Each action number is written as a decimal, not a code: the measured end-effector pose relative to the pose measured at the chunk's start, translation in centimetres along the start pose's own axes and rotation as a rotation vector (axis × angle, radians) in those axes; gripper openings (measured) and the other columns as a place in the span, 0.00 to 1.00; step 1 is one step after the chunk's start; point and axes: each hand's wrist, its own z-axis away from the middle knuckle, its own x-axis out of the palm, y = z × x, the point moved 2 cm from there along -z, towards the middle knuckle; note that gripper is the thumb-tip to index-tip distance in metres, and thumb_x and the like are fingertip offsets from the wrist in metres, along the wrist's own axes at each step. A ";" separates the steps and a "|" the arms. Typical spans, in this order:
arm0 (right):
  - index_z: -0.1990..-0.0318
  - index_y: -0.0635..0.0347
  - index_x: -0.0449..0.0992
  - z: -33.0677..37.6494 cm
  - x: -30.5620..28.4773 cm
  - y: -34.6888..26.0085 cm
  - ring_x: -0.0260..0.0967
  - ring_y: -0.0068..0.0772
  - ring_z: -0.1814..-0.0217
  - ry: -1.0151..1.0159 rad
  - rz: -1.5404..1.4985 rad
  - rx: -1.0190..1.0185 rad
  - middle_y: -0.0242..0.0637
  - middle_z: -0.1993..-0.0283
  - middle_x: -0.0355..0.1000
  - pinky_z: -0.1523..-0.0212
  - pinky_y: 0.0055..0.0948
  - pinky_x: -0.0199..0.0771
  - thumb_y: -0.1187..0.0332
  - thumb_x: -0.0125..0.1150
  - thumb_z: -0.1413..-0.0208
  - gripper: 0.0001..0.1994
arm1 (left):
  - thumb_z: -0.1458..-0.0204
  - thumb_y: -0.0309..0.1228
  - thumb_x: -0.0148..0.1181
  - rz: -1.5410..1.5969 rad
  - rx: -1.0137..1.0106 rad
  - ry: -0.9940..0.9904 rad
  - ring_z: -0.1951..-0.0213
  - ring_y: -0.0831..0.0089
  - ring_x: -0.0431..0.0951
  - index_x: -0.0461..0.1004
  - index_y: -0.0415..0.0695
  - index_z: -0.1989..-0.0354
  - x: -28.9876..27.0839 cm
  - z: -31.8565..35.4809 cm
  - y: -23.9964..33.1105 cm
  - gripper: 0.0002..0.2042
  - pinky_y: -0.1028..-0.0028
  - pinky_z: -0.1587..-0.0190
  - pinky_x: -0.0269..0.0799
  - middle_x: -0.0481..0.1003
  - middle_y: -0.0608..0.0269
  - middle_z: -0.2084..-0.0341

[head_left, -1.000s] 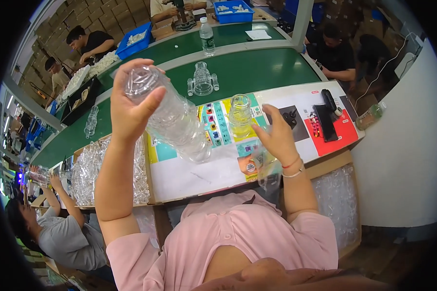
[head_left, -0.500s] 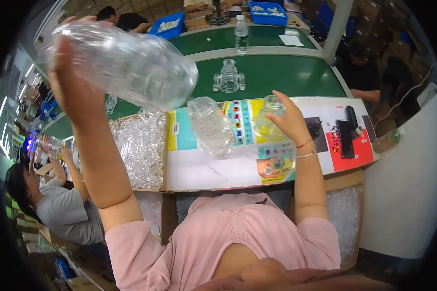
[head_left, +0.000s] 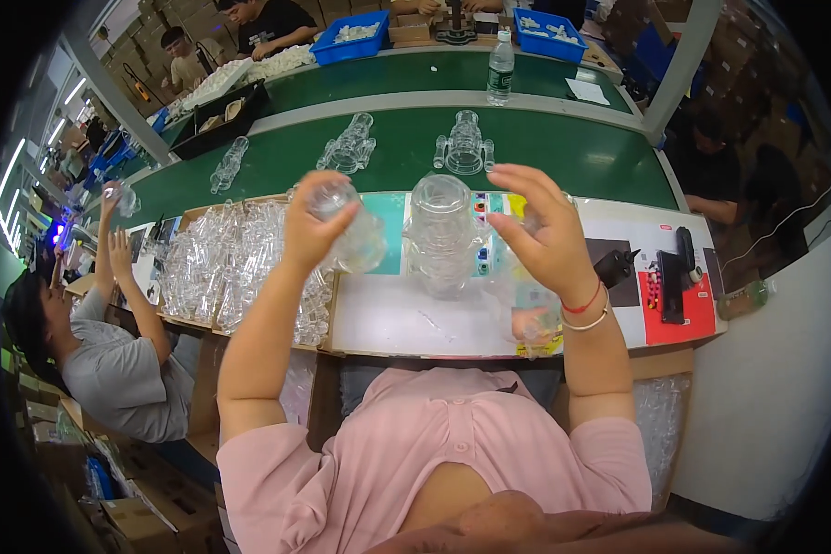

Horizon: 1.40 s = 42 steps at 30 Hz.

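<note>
My left hand [head_left: 316,226] is closed around a clear plastic bottle-like piece [head_left: 365,242], held over the left side of the white board. To its right a larger clear ribbed plastic container [head_left: 441,245] stands on the board. My right hand [head_left: 552,235] is beside that container, thumb and fingers spread apart. Below and partly behind the right hand is another see-through plastic piece [head_left: 512,300]; its outline blends with the coloured print. On the green belt beyond lie clear plastic figures with small side parts, one straight ahead [head_left: 464,148] and one to the left [head_left: 346,148].
An open carton of clear plastic parts [head_left: 235,263] adjoins the board [head_left: 379,323] at left. A dark nozzle-like tool [head_left: 616,266] and black phone-like object [head_left: 671,286] lie at right. A water bottle [head_left: 499,69] stands farther back. A co-worker [head_left: 120,369] sits at left.
My left hand has come down from high at the upper left to the board, still with a clear piece. My right hand's fingers have spread off the clear piece they were around. The view has shifted.
</note>
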 end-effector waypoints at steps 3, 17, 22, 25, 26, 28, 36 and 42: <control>0.51 0.59 0.70 -2.0 1.0 -0.9 0.64 0.36 0.48 -0.065 -0.062 -0.037 0.42 0.50 0.67 0.50 0.26 0.63 0.72 0.63 0.56 0.21 | 0.59 0.25 0.63 -0.041 -0.039 -0.128 0.55 0.70 0.70 0.70 0.42 0.61 0.5 2.1 -2.1 0.14 0.73 0.50 0.63 0.70 0.62 0.60; 0.49 0.53 0.70 -3.5 3.3 -1.6 0.64 0.19 0.63 -0.198 -0.021 -0.028 0.33 0.57 0.70 0.61 0.18 0.65 0.72 0.64 0.59 0.25 | 0.57 0.21 0.60 -0.310 0.041 -0.100 0.66 0.63 0.75 0.73 0.38 0.74 -0.8 2.4 1.4 0.03 0.72 0.62 0.70 0.75 0.57 0.72; 0.49 0.60 0.69 -3.9 2.0 -2.6 0.65 0.21 0.56 -0.185 -0.148 0.163 0.34 0.53 0.69 0.53 0.18 0.64 0.76 0.61 0.59 0.24 | 0.58 0.23 0.60 -0.459 0.196 -0.211 0.66 0.61 0.74 0.72 0.39 0.74 -0.7 1.8 1.3 0.04 0.68 0.61 0.70 0.75 0.58 0.73; 0.49 0.62 0.68 -3.6 2.0 -1.1 0.65 0.23 0.53 -0.159 -0.069 0.156 0.37 0.50 0.68 0.52 0.19 0.63 0.76 0.61 0.58 0.23 | 0.58 0.25 0.60 -0.346 0.275 0.015 0.66 0.59 0.74 0.72 0.40 0.75 -1.2 0.6 2.7 0.04 0.66 0.58 0.69 0.74 0.58 0.73; 0.49 0.63 0.68 -3.6 1.8 -1.2 0.65 0.23 0.53 -0.091 -0.126 0.100 0.38 0.49 0.67 0.53 0.19 0.64 0.76 0.61 0.57 0.23 | 0.58 0.25 0.60 -0.345 0.269 0.018 0.66 0.59 0.74 0.72 0.40 0.75 -1.3 0.8 2.5 0.04 0.66 0.58 0.69 0.74 0.58 0.73; 0.49 0.64 0.68 -3.3 1.1 -1.2 0.66 0.24 0.52 -0.029 -0.182 0.046 0.40 0.48 0.67 0.53 0.19 0.64 0.76 0.60 0.56 0.22 | 0.58 0.25 0.60 -0.447 0.255 -0.159 0.67 0.58 0.73 0.72 0.40 0.76 -1.0 1.2 1.6 0.04 0.67 0.57 0.69 0.74 0.58 0.74; 0.51 0.66 0.69 0.8 -6.9 -4.3 0.64 0.30 0.50 0.162 -0.093 -0.007 0.42 0.49 0.67 0.49 0.26 0.62 0.74 0.62 0.60 0.23 | 0.59 0.23 0.60 -0.461 0.224 -0.059 0.69 0.61 0.73 0.71 0.39 0.76 -0.6 0.3 2.0 0.04 0.68 0.66 0.68 0.73 0.60 0.75; 0.53 0.65 0.70 7.1 -3.6 0.0 0.64 0.35 0.48 -0.099 0.073 0.201 0.42 0.53 0.68 0.47 0.29 0.61 0.75 0.63 0.64 0.24 | 0.58 0.24 0.61 -0.476 0.148 -0.186 0.65 0.62 0.73 0.72 0.40 0.75 0.4 1.0 0.4 0.04 0.67 0.59 0.69 0.73 0.61 0.72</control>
